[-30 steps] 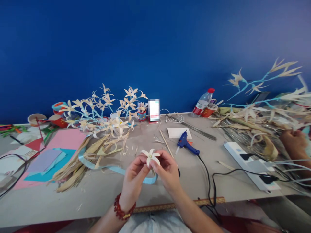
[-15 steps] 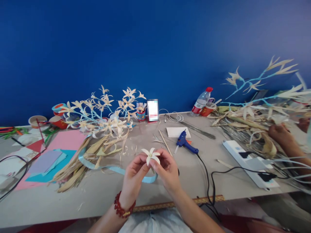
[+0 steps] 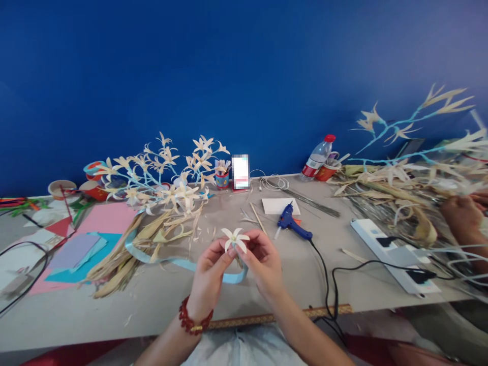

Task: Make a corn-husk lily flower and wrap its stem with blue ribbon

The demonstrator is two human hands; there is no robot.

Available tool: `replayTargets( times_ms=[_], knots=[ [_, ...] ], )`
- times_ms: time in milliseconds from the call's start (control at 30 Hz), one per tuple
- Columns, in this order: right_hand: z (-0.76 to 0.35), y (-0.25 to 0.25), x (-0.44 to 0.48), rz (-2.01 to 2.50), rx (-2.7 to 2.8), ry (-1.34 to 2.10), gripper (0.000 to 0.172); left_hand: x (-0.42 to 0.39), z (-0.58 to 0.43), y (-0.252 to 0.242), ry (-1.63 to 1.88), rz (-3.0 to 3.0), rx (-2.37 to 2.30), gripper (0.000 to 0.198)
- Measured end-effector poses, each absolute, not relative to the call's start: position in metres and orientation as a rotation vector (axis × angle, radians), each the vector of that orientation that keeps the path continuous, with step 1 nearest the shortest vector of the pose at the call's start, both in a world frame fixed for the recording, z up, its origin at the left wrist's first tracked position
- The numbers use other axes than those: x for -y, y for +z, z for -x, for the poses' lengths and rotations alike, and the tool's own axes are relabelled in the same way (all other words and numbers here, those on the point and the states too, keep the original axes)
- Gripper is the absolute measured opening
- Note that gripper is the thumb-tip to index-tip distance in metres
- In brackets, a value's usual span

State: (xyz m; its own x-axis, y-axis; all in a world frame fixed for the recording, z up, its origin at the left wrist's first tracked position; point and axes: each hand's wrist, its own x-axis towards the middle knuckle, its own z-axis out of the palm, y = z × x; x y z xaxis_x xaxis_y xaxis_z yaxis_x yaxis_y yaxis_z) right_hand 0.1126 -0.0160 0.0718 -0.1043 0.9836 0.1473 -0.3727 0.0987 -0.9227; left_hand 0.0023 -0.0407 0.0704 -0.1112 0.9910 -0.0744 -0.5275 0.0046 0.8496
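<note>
A small cream flower (image 3: 235,238) made of dried husk petals is pinched between both my hands, just above the grey table (image 3: 152,310). My left hand (image 3: 209,273), with a red bead bracelet on the wrist, grips the flower's base from the left. My right hand (image 3: 261,264) closes on the base from the right. A light blue ribbon (image 3: 168,260) curls on the table under and behind my hands.
A blue glue gun (image 3: 293,225) with a black cord lies right of my hands, next to a white power strip (image 3: 392,259). Finished flower branches (image 3: 168,173), loose husks (image 3: 129,254) and coloured paper (image 3: 76,249) lie left. Another person's hand (image 3: 463,216) works at the far right.
My hands and the flower have shifted slightly up and away from me. The other person's hand at the right has moved among the husks.
</note>
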Motion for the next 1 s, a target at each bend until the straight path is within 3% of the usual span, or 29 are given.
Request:
replayTargets(
  times_ms=[467,1000],
  knots=[
    [-0.115,0.070,0.015,0.816,1.185,1.286,0.019,0.038,0.000,0.071,1.483,-0.672,-0.861,0.008],
    [-0.115,0.073,0.015,0.788,1.230,1.229,0.013,0.038,0.014,0.065,1.445,-1.229,-1.042,0.006]
  ],
)
